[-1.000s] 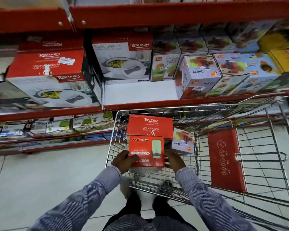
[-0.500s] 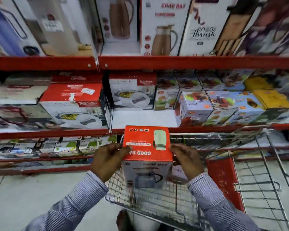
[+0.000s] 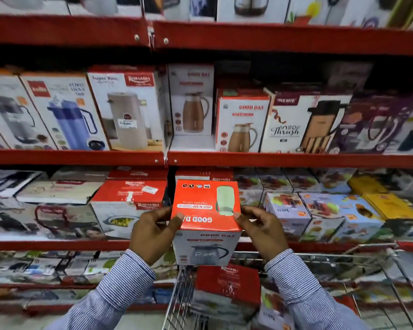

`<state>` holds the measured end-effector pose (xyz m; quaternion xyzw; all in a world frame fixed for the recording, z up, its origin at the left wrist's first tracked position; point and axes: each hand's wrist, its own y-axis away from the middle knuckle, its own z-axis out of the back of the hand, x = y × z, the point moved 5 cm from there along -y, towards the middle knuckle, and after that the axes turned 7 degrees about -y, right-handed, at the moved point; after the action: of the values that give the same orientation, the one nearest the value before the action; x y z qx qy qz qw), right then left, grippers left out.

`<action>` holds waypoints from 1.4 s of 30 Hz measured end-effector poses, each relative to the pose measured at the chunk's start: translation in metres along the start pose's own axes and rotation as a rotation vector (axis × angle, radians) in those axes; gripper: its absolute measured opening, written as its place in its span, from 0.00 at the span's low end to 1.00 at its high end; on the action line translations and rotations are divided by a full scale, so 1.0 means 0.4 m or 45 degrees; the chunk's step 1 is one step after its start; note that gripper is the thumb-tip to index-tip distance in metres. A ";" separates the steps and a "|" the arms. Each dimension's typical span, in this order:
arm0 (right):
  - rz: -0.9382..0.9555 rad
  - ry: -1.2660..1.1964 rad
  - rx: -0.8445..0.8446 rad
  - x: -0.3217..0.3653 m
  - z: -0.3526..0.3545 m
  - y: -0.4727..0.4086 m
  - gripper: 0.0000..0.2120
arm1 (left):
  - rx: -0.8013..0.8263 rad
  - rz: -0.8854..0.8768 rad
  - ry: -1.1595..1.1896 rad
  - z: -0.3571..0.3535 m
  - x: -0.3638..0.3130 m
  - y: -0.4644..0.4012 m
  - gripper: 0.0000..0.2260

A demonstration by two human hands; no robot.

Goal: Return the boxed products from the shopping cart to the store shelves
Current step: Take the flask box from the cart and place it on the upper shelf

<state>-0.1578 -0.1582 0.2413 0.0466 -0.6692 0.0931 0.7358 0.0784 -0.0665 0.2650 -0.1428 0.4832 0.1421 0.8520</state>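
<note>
Since a moment ago you have lifted the Good Day kettle box (image 3: 206,206) clear of the shopping cart (image 3: 184,294) and raised it in front of the shelves. Your left hand (image 3: 153,231) and right hand (image 3: 260,228) clamp its two sides, red top face toward you. You are mid-carry. Matching Good Day boxes (image 3: 242,123) stand on the middle shelf (image 3: 284,159), near its left end, above your load. Next, I judge, raise it higher and slide it into a gap beside them. A Rishabh box (image 3: 227,282) waits in the cart.
</note>
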 end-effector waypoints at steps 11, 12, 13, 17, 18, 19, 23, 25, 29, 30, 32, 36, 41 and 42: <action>0.325 -0.127 0.006 0.261 -0.030 -0.062 0.17 | -0.194 -0.311 0.005 0.148 -0.177 -0.071 0.13; 0.375 -0.128 0.001 0.300 -0.029 -0.065 0.16 | -0.227 -0.353 0.032 0.168 -0.204 -0.072 0.15; 0.433 -0.131 -0.006 0.340 -0.027 -0.066 0.16 | -0.259 -0.395 0.052 0.186 -0.230 -0.074 0.16; 0.668 -0.091 -0.069 0.494 -0.021 -0.063 0.15 | -0.412 -0.555 0.105 0.250 -0.329 -0.075 0.14; 0.703 -0.087 -0.082 0.524 -0.023 -0.064 0.15 | -0.456 -0.586 0.105 0.263 -0.347 -0.081 0.14; 0.726 -0.088 -0.087 0.545 -0.026 -0.068 0.15 | -0.491 -0.612 0.103 0.273 -0.361 -0.087 0.14; 0.782 -0.091 -0.059 0.604 -0.045 -0.095 0.16 | -0.580 -0.671 0.082 0.300 -0.395 -0.121 0.13; 0.797 -0.091 -0.058 0.617 -0.054 -0.107 0.16 | -0.605 -0.672 0.076 0.311 -0.397 -0.141 0.13; 0.811 -0.074 -0.051 0.627 -0.067 -0.122 0.16 | -0.575 -0.670 0.106 0.325 -0.391 -0.160 0.13; 0.807 -0.070 -0.043 0.628 -0.068 -0.125 0.17 | -0.575 -0.675 0.101 0.327 -0.391 -0.161 0.13; 0.784 -0.067 -0.025 0.628 -0.072 -0.135 0.16 | -0.582 -0.676 0.094 0.334 -0.387 -0.166 0.12; 0.757 -0.024 -0.023 0.615 -0.082 -0.168 0.17 | -0.619 -0.656 0.041 0.340 -0.379 -0.200 0.12; 0.749 0.054 -0.031 0.595 -0.089 -0.227 0.17 | -0.644 -0.602 -0.035 0.312 -0.362 -0.248 0.14; 0.739 0.072 -0.027 0.588 -0.090 -0.242 0.18 | -0.641 -0.582 -0.036 0.304 -0.358 -0.259 0.15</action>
<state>-0.0830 -0.2283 0.4768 -0.1572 -0.6348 0.2938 0.6971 0.1426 -0.1305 0.4596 -0.4514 0.3767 0.0643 0.8064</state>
